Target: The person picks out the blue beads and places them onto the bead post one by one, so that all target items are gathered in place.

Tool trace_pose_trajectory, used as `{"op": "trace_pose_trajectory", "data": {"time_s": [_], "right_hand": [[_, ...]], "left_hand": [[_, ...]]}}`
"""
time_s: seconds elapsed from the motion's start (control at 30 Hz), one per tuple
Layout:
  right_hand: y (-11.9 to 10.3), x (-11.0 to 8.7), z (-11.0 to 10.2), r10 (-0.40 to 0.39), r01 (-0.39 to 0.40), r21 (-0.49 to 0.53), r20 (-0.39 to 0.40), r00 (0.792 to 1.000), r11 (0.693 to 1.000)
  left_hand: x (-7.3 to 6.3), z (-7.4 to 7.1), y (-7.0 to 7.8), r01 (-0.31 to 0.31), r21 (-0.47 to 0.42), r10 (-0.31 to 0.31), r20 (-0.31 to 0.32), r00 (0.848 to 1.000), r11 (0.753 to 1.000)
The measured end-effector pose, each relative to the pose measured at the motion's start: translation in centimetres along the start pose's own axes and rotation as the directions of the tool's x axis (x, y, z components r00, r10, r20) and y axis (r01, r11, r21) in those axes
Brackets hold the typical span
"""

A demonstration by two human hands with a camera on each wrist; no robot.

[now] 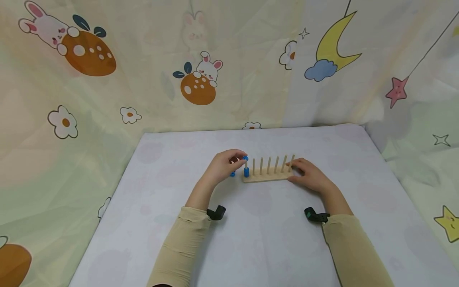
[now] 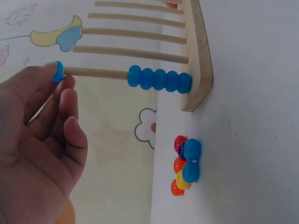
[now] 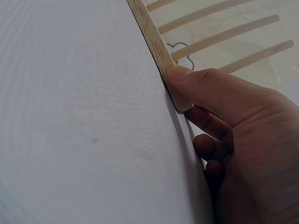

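My left hand (image 1: 223, 166) pinches a blue bead (image 2: 58, 71) between thumb and fingertip, right at the top of the leftmost peg of a wooden peg rack (image 1: 267, 179). Lower on that same peg, several blue beads (image 2: 160, 80) are stacked down to the base. The other pegs (image 1: 269, 165) of the rack stand upright and bare. At the rack's right end, my right hand (image 1: 311, 175) grips the base, its thumb (image 3: 180, 73) pressed on the near edge and the other fingers partly hidden behind.
Loose beads in blue (image 2: 191, 171), red, orange, yellow and dark purple lie clustered on the table left of the rack, mostly hidden behind my left hand in the head view. A pale cloth (image 1: 258, 223) covers the table, and a printed curtain (image 1: 251, 91) hangs behind it.
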State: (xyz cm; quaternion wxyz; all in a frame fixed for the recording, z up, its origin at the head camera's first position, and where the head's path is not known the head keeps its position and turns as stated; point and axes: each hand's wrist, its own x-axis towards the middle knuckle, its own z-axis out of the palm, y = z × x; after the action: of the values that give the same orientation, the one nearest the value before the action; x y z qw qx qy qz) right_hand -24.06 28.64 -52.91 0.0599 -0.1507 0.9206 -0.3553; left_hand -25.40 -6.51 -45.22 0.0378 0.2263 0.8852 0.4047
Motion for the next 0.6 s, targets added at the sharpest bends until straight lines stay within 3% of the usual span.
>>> {"op": "trace_pose_trajectory", "data": {"time_s": [0.33, 0.6], "right_hand": [[0.0, 0.0, 0.0, -0.002, 0.002, -0.016, 0.001, 1.000, 1.000], [-0.1, 0.0, 0.0, -0.007, 0.007, -0.015, -0.004, 1.000, 1.000]], "left_hand": [[0.0, 0.5, -0.5, -0.011, -0.001, 0.011, 0.009, 1.000, 1.000], [-0.2, 1.0, -0.9, 0.017, -0.001, -0.017, 0.022, 1.000, 1.000]]}}
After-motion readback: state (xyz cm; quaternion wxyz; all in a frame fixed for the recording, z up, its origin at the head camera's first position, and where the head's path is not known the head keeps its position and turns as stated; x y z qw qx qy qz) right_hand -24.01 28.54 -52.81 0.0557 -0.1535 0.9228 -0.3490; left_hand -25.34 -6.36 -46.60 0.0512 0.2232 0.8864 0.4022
